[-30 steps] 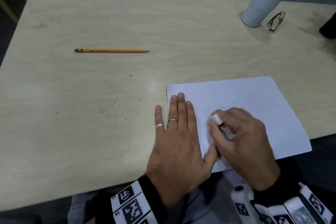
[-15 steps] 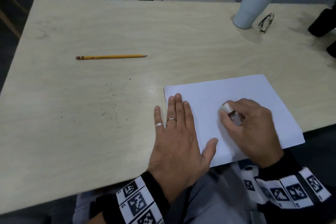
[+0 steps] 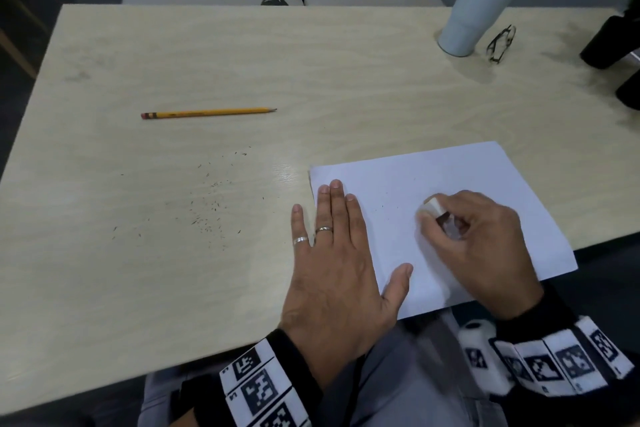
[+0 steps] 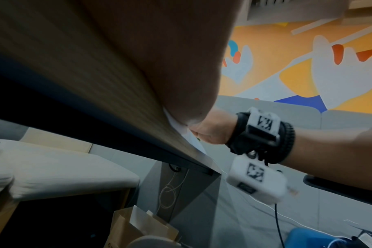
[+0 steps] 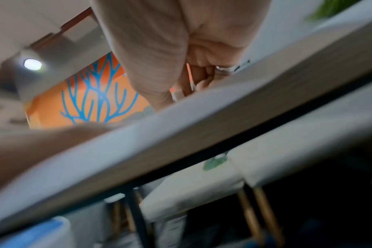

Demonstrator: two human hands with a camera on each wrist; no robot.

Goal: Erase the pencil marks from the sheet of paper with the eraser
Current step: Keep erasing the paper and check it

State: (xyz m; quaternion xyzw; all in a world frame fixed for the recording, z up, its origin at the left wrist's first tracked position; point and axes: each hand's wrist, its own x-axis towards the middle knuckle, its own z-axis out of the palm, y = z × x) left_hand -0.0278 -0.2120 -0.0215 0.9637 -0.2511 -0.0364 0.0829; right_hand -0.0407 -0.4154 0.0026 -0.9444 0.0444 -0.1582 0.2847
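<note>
In the head view, a white sheet of paper (image 3: 450,204) is seen lying on the pale wooden bench (image 3: 207,62) at the lower right of the frame, its near corner hanging past the bench's front edge. The left hand (image 3: 341,274) is laid flat with straight fingers (image 3: 336,204), partly on the sheet's left edge and partly on the bare bench; two rings are worn on it. The right hand (image 3: 485,246) is placed on the middle of the sheet, and a small white eraser (image 3: 433,207) is pinched between its curled fingers (image 3: 460,218) and thumb, with the eraser's end pressed against the paper. A few tiny dark specks are scattered on the sheet to the left of the eraser; no clear pencil marks can be made out.

A yellow pencil (image 3: 207,112) is lying in the upper left part of the frame, well apart from the sheet, and dark crumbs (image 3: 214,198) are strewn on the bench between it and the left hand. At the upper right a pale tumbler (image 3: 474,14) with a dark lid is standing upright, with a pair of glasses (image 3: 501,42) just beside it.

The right wrist view is blurred, and only the curled fingers above the sheet can be recognised there.
</note>
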